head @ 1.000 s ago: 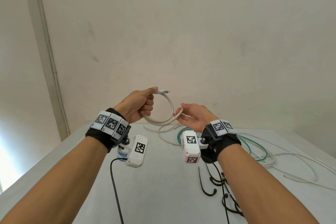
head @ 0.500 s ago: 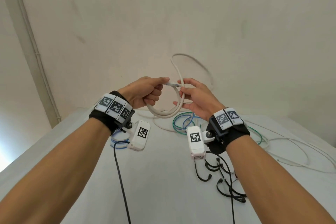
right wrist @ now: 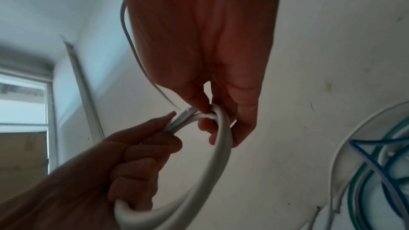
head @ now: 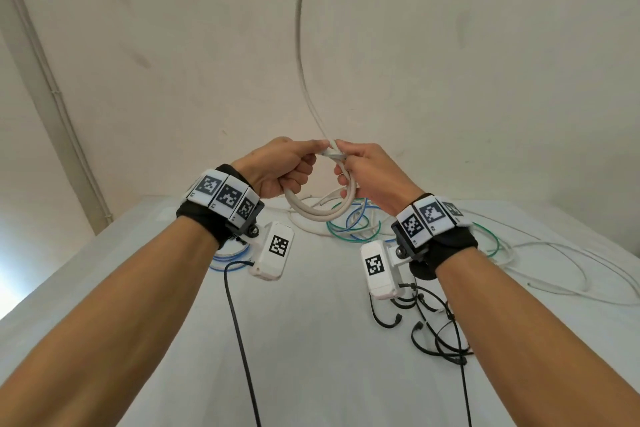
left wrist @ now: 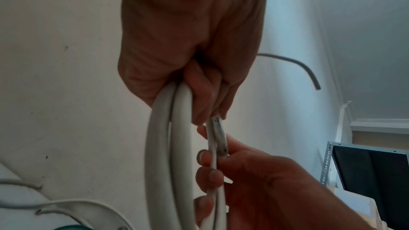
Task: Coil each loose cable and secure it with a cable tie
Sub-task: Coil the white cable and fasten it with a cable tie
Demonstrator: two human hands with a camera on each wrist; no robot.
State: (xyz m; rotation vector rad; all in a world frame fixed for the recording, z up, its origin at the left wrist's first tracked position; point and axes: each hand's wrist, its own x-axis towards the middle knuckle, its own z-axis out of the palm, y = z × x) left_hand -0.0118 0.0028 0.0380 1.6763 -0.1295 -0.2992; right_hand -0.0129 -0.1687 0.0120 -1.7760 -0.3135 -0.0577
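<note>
Surroundings as I see them from my station: a white table (head: 311, 340) against a pale wall.

The scuffed cream wall (head: 450, 62) rises right behind the table's far edge. A pale pipe (head: 52, 97) runs up the wall from beside the table's far left corner. Past that pipe, further left of the table, I see a bright window (right wrist: 22, 104). Off the table's right side stands what looks like a perforated metal rack (left wrist: 327, 163) holding a dark panel (left wrist: 372, 181), though that view is dim.
</note>
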